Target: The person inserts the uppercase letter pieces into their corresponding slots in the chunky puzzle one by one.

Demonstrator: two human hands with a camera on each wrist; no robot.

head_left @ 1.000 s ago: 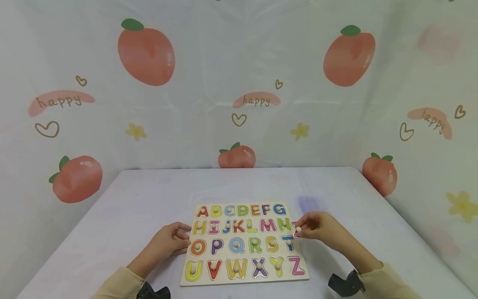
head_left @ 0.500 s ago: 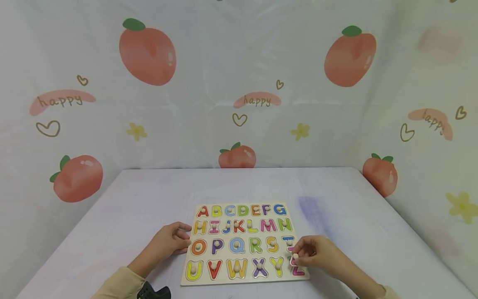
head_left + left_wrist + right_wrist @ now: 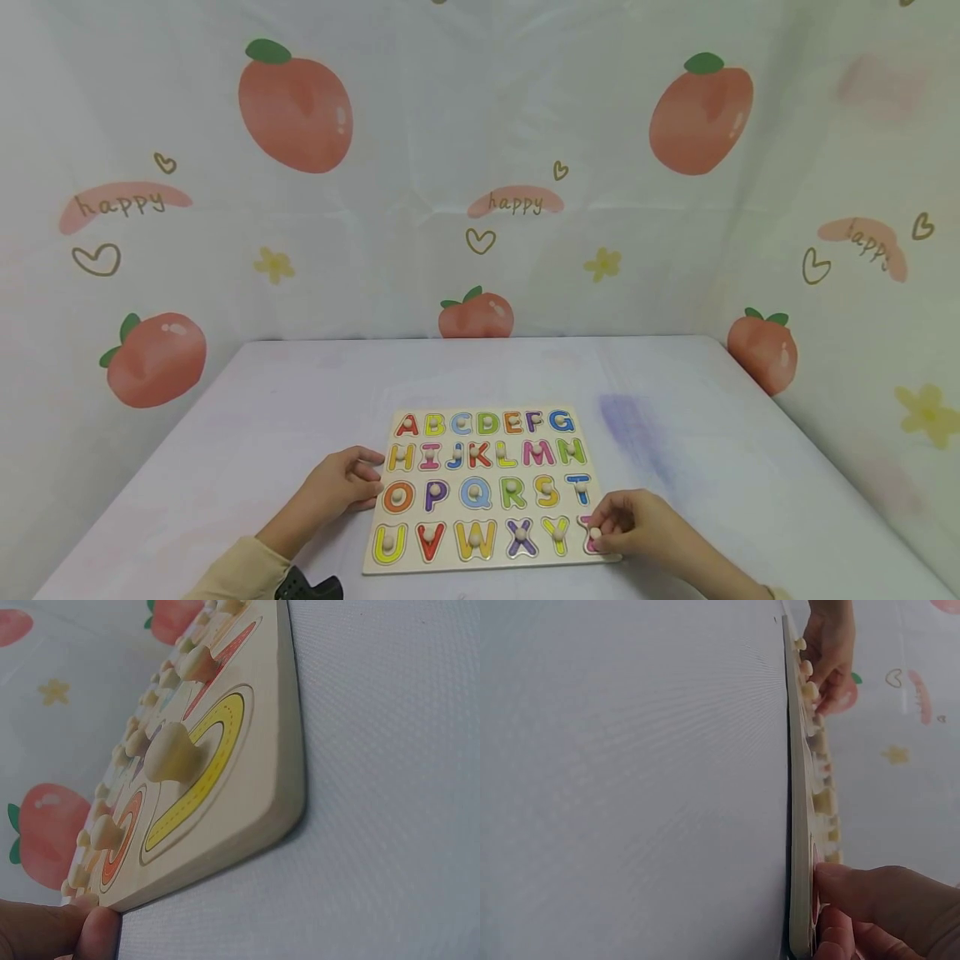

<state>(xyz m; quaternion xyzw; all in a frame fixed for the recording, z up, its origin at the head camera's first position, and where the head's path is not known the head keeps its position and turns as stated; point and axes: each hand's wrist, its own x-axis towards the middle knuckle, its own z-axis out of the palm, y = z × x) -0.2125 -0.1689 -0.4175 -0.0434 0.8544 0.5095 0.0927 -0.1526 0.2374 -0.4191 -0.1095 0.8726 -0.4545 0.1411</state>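
Observation:
A wooden alphabet puzzle board (image 3: 447,563) lies flat on the table, covered with coloured letters, most bearing small round knobs. My left hand (image 3: 347,483) holds the board's left edge; in the left wrist view its fingertips (image 3: 97,930) meet the edge near the orange O. At the lower right corner, my right hand (image 3: 637,527) pinches the knob of a pink letter piece (image 3: 587,525) between thumb and fingers. That piece lies over the Z place, and the fingers partly cover it. The right wrist view shows my thumb (image 3: 855,889) low against the board.
White cloth covers the table (image 3: 315,392), with a purple smudge (image 3: 633,433) right of the board. Behind and at the sides hangs a curtain (image 3: 405,167) printed with peaches and hearts. A black wrist device (image 3: 309,585) sits at the left sleeve.
My right hand has carried the pink letter piece from beside the N, down the right edge, onto the Z place. The left hand has stayed at the board's edge.

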